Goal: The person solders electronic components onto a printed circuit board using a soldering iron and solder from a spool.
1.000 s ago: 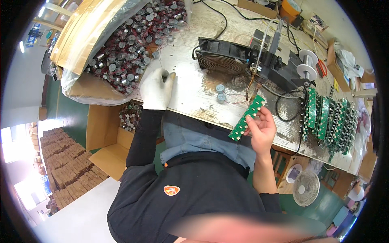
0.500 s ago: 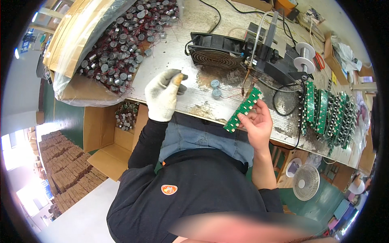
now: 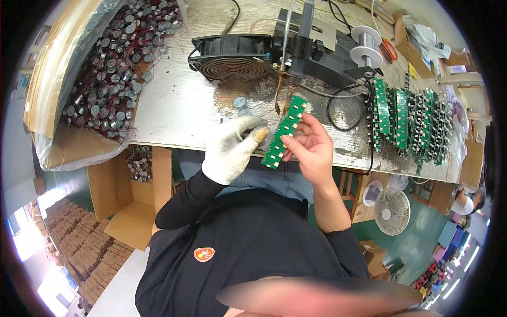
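- pinching a long, narrow green circuit-board strip with small pale parts (image 3: pixel 282 132) between the thumb and fingers of the bare right hand (image 3: pixel 314 148); holding it slantwise in front of the body, far end leaning rightward.
- curling the white-gloved left hand (image 3: pixel 231 150), stained at thumb and fingers, just beside the strip's left edge; cannot tell whether touching it or gripping anything small.
- judging from the pose, seems to be presenting the strip at the work point, left fingers placed to help.
- next move likely calls for a steady right pinch, fine left fingertip placing, and glove well away from the thin copper-brown pointed rod (image 3: pixel 278 100) just beyond the strip's far end.
- beyond the left hand, showing two small round grey metal cans (image 3: pixel 240 102) with thin reddish wires.
- farther left of that hand, showing a heap of similar cans (image 3: pixel 108 79) in a plastic-lined cardboard box (image 3: pixel 87 145).
- right of the right hand, showing a row of green board strips (image 3: pixel 402 121).
- beyond both hands, showing a black square fan with a ringed grille (image 3: pixel 232 67), a black bench machine (image 3: pixel 335 71) and a white plastic spool (image 3: pixel 366 45).
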